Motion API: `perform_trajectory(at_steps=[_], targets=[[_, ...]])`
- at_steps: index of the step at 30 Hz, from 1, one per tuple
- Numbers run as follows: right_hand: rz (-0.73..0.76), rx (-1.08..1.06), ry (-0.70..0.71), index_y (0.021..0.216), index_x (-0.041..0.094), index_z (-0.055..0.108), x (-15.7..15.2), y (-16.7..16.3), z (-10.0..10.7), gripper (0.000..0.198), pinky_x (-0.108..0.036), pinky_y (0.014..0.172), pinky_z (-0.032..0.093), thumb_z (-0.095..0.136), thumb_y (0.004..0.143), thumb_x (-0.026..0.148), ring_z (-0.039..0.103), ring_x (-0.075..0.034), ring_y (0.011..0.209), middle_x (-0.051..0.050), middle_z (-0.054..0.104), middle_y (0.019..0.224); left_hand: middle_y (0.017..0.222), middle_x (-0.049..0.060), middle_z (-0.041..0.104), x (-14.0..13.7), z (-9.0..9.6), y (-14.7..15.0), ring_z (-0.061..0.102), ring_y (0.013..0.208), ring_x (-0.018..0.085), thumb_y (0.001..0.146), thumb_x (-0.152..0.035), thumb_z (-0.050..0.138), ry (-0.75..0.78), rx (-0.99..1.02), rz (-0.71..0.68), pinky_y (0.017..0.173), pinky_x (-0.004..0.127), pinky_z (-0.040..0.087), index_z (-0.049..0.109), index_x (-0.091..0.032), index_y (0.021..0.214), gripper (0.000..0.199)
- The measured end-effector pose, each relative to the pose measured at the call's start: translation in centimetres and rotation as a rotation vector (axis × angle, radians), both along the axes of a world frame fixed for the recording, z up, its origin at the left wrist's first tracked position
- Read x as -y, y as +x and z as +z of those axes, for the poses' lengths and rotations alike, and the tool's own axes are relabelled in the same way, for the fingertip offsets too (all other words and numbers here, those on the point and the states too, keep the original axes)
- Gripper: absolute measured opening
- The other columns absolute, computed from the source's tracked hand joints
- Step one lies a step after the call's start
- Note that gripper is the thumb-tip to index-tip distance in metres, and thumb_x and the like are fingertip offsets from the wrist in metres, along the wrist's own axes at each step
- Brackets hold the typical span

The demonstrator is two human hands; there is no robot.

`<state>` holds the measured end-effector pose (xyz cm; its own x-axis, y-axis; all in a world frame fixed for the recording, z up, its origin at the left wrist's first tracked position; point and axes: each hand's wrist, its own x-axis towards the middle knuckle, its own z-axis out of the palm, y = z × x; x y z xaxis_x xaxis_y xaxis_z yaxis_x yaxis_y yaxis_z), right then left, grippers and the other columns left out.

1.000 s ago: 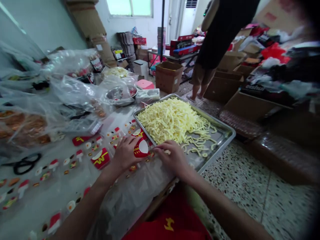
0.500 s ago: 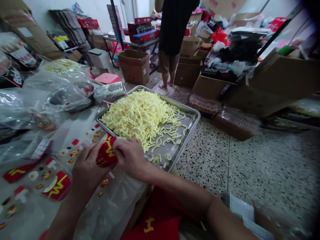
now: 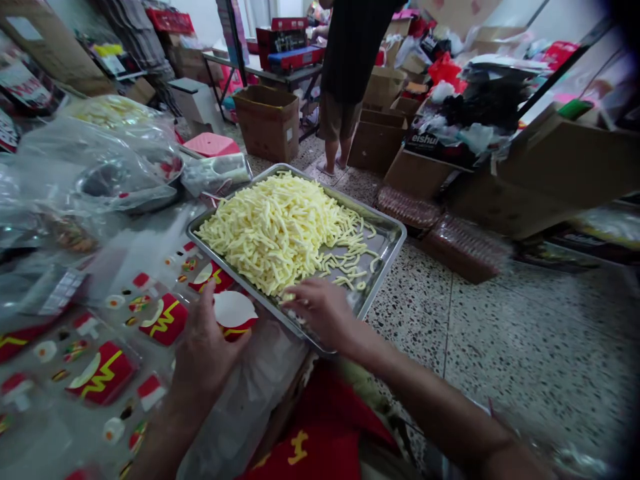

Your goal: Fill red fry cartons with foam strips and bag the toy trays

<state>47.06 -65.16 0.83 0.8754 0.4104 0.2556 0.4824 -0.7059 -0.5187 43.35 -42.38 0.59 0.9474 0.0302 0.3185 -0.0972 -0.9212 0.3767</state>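
Note:
A red fries carton (image 3: 235, 313) with a pale inner back stands in the grasp of my left hand (image 3: 203, 353), between its thumb and fingers. To the right, my right hand (image 3: 323, 310) reaches over the near side of a metal tray (image 3: 383, 263). Its fingers curl around pale yellow sticks at the edge of the pile (image 3: 273, 230); the fingertips are partly hidden. Several clear packs lie on the left, each with a red fries carton (image 3: 103, 373) and small toy-food pieces such as a fried egg (image 3: 114, 430).
Clear plastic bags (image 3: 107, 157) and a metal bowl (image 3: 173, 173) lie at the back left. Beyond the tray, a person (image 3: 350, 73) stands among cardboard boxes (image 3: 267, 127). More boxes (image 3: 555, 160) line the right side of the speckled floor (image 3: 420, 313).
My right hand has left the carton and moved right, down to the sticks in the tray. The carton, kept in my left hand, now shows its pale inner back.

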Motion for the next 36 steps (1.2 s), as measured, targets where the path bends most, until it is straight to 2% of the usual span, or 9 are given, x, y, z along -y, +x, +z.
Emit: perform_trajectory(at_steps=[2,5,11,18,24,28,32,34,36], targets=[[-0.151,-0.074,-0.132,0.109,0.023,0.074,3.6,1.8,-0.6,0.022,-0.029,0.071,0.039,0.069,0.091,0.036,0.062,-0.017,0.083,-0.005,0.071,0.096,0.144,0.018,0.051,-0.3,0.4,0.0,0.057,0.125,0.037,0.074,-0.039,0.075,-0.064,0.0,0.063,0.099,0.049,0.052,0.024,-0.02,0.155,0.097],[-0.113,-0.175,-0.351,0.113,0.022,0.074,6.5,4.1,-1.1,0.041,-0.029,0.068,0.038,0.08,0.079,0.045,0.062,-0.02,0.082,-0.005,0.069,0.091,0.147,0.016,0.05,-0.7,1.1,0.0,0.056,0.127,0.037,0.074,-0.039,0.076,-0.125,-0.016,0.063,0.101,0.049,0.051,0.024,-0.022,0.156,0.099],[0.058,-0.204,-0.533,0.091,0.022,0.078,5.0,5.8,-1.4,0.015,-0.027,0.069,0.038,0.066,0.087,0.028,0.062,-0.018,0.082,-0.005,0.07,0.091,0.144,0.016,0.053,0.4,1.3,0.1,0.058,0.124,0.036,0.072,-0.039,0.08,-0.137,-0.028,0.026,0.101,0.049,0.051,0.025,-0.023,0.155,0.101],[0.102,-0.166,-0.591,0.08,0.016,0.074,5.0,5.4,-1.0,0.013,-0.028,0.063,0.034,0.062,0.082,0.019,0.059,-0.016,0.074,-0.007,0.07,0.085,0.131,0.015,0.061,4.4,1.8,1.7,0.061,0.119,0.033,0.073,-0.03,0.08,0.034,-0.237,-0.29,0.096,0.044,0.053,0.035,-0.018,0.147,0.088],[0.084,0.062,-0.387,0.077,0.016,0.066,4.5,0.8,0.9,0.016,-0.029,0.062,0.034,0.057,0.089,0.014,0.053,-0.015,0.069,-0.005,0.064,0.077,0.129,0.017,0.061,7.4,2.5,3.0,0.062,0.116,0.034,0.071,-0.016,0.074,0.167,-0.348,-0.464,0.095,0.047,0.054,0.042,-0.012,0.145,0.081],[0.138,-0.011,-0.165,0.084,0.015,0.065,2.5,-3.0,1.3,0.009,-0.029,0.073,0.044,0.058,0.088,0.009,0.058,-0.018,0.082,-0.008,0.068,0.089,0.131,0.013,0.062,7.9,1.4,2.7,0.06,0.121,0.028,0.067,-0.011,0.069,-0.069,-0.395,-0.669,0.103,0.042,0.051,0.047,-0.018,0.141,0.077],[0.174,-0.079,0.231,0.098,0.017,0.067,2.6,-5.3,1.5,0.017,-0.028,0.084,0.05,0.053,0.092,0.008,0.063,-0.017,0.097,-0.007,0.07,0.105,0.139,0.006,0.058,7.3,-0.3,1.7,0.055,0.128,0.022,0.067,-0.011,0.072,-0.341,-0.353,-0.742,0.111,0.037,0.045,0.043,-0.027,0.143,0.083],[0.098,-0.053,0.425,0.097,0.019,0.069,4.1,-5.1,1.5,0.015,-0.026,0.081,0.052,0.056,0.094,0.011,0.065,-0.014,0.091,-0.004,0.072,0.099,0.142,0.005,0.055,7.2,-0.9,1.5,0.053,0.131,0.022,0.071,-0.015,0.074,-0.405,-0.313,-0.697,0.113,0.039,0.043,0.042,-0.029,0.145,0.082],[-0.091,-0.006,0.473,0.094,0.02,0.071,6.3,-3.7,1.3,0.008,-0.025,0.075,0.052,0.063,0.093,0.017,0.066,-0.013,0.082,-0.002,0.072,0.091,0.145,0.007,0.053,7.4,-1.1,1.8,0.051,0.133,0.024,0.072,-0.019,0.077,-0.427,-0.278,-0.639,0.115,0.041,0.041,0.038,-0.028,0.148,0.086]])
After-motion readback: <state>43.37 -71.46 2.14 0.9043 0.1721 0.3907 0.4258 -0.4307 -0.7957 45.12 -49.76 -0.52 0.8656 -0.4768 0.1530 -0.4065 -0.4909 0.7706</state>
